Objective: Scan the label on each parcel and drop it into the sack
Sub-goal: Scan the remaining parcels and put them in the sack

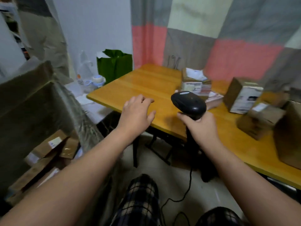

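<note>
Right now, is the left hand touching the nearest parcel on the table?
Apart. Head view: the left hand is open, and bare table plainly shows between it and the parcel.

The white labels on the parcels are too blurred to read

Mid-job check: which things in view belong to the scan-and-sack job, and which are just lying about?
Job:
- scanner, gripped by the right hand
- left hand, free
- parcels on the table
- sack, with boxes inside

Lying about:
- green bag
- clear bottle
- curtain
</note>
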The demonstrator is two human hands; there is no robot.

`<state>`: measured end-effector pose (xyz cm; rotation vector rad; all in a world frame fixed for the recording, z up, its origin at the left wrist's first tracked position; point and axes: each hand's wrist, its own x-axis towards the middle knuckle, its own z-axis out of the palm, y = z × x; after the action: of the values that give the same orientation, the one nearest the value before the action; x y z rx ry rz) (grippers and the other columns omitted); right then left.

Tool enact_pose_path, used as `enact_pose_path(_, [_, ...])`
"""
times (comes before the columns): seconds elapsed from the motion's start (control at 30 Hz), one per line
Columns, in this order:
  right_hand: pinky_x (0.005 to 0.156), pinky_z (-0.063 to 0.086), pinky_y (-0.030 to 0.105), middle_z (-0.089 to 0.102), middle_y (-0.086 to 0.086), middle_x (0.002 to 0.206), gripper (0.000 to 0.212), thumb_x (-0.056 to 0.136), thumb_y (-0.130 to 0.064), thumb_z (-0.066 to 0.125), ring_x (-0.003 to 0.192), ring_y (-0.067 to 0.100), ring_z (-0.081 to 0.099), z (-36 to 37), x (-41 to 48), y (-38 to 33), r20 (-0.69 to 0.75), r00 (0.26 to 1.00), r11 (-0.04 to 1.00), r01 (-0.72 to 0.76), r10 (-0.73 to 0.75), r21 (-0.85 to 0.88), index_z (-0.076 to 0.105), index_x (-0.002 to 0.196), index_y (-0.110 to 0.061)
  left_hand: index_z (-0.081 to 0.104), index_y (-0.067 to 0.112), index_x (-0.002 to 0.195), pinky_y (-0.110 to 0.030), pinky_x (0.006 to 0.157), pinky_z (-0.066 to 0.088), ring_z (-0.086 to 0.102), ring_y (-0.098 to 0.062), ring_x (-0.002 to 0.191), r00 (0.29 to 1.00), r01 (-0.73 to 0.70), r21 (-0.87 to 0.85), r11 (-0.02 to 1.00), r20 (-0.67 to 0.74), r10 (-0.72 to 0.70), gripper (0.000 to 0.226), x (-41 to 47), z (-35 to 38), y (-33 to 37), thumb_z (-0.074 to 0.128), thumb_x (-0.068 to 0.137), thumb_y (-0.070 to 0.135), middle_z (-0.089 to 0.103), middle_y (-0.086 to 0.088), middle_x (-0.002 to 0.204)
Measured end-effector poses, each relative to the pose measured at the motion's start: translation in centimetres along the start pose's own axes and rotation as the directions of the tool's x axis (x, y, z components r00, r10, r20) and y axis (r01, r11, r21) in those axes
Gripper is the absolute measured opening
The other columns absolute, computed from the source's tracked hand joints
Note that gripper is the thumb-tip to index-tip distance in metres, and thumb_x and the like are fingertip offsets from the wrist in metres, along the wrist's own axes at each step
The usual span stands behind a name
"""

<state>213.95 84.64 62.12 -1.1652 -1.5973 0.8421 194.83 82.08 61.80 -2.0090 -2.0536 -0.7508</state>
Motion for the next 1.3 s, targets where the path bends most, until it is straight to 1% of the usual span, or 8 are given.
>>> enact_pose_path(0.17, [0.067,0.046,0.027,0.062,-0.012,0.065,0.013,0.076,-0.022,0.079,0.073,0.014,0.059,-5.6,1.3,1.3,-0.104,0.994,0.998,-0.035,0.039,0.044,0.067,0.081,-0.024,0.053,0.017,0.13,-0.037,0.095,0.037,0.045,-0.027,0.116,0.999,-0.032,-0.168,0.985,0.024,0.037,0.041,3.7,1.9,5.2,0.052,0.095,0.038,0.051,-0.007,0.123])
enact_pose_path(0.33, [0.078,0.051,0.047,0.065,-0.002,0.071,0.011,0.077,-0.027,0.077,0.084,0.031,0.064,-9.0,4.5,1.9,-0.142,0.984,0.989,-0.095,0.111,0.116,0.066,0.08,-0.027,0.054,0.007,0.126,-0.033,0.096,0.04,0.052,-0.027,0.112,0.984,0.168,-0.52,0.837,0.041,-0.172,0.039,8.8,3.7,7.4,0.052,0.097,0.033,0.05,-0.013,0.123])
enact_pose_path(0.53, [0.071,0.046,0.03,0.064,-0.004,0.08,0.015,0.079,-0.031,0.076,0.084,0.02,0.062,-8.9,9.8,0.4,-0.137,0.976,0.962,-0.131,0.167,0.238,0.064,0.087,-0.025,0.041,0.002,0.139,-0.036,0.106,0.036,0.043,-0.03,0.129,0.908,0.419,-0.573,0.705,0.251,-0.335,0.071,15.4,4.4,8.5,0.047,0.093,0.056,0.043,-0.016,0.142])
enact_pose_path(0.67, [0.062,0.043,0.025,0.063,-0.005,0.079,0.012,0.084,-0.029,0.072,0.075,0.009,0.059,-8.0,11.6,0.0,-0.102,0.962,0.903,-0.196,0.252,0.383,0.061,0.083,-0.024,0.049,0.004,0.135,-0.039,0.101,0.041,0.05,-0.029,0.12,0.851,0.523,-0.64,0.562,0.419,-0.315,0.076,17.4,5.1,8.4,0.044,0.089,0.065,0.052,-0.01,0.137])
enact_pose_path(0.77, [0.068,0.051,0.028,0.068,-0.003,0.078,0.013,0.085,-0.032,0.071,0.076,0.013,0.065,-7.3,12.1,0.1,-0.065,0.942,0.832,-0.258,0.33,0.491,0.063,0.084,-0.021,0.055,0.007,0.127,-0.03,0.075,0.045,0.056,-0.016,0.085,0.843,0.533,-0.665,0.523,0.473,-0.257,0.052,17.3,5.9,8.4,0.049,0.095,0.047,0.06,-0.006,0.115])
enact_pose_path(0.83, [0.081,0.056,0.037,0.074,0.001,0.081,0.02,0.083,-0.035,0.073,0.082,0.021,0.07,-6.9,12.0,0.5,-0.027,0.931,0.799,-0.297,0.364,0.523,0.067,0.09,-0.017,0.051,0.011,0.13,-0.029,0.065,0.047,0.057,-0.012,0.079,0.841,0.538,-0.696,0.475,0.48,-0.25,0.044,16.7,6.5,8.2,0.05,0.096,0.039,0.063,-0.004,0.112])
enact_pose_path(1.17, [0.103,0.045,0.053,0.072,0.0,0.112,0.039,0.073,-0.038,0.079,0.111,0.023,0.064,-5.7,6.3,2.5,-0.056,0.973,0.782,-0.145,0.224,0.606,0.068,0.109,-0.03,0.034,0.021,0.123,-0.014,0.06,0.046,0.06,-0.007,0.085,0.923,0.366,-0.911,0.189,0.33,-0.198,0.036,9.0,5.6,8.9,0.056,0.095,0.02,0.06,-0.003,0.106])
enact_pose_path(1.3, [0.101,0.048,0.047,0.07,-0.002,0.115,0.04,0.078,-0.028,0.078,0.113,0.02,0.062,-5.3,3.1,3.4,0.008,0.98,0.814,-0.169,0.198,0.555,0.066,0.116,-0.029,0.031,0.025,0.103,-0.018,0.065,0.05,0.063,-0.013,0.081,0.938,0.345,-0.905,0.249,0.32,-0.136,0.043,6.9,4.6,7.6,0.069,0.085,0.019,0.058,-0.006,0.101])
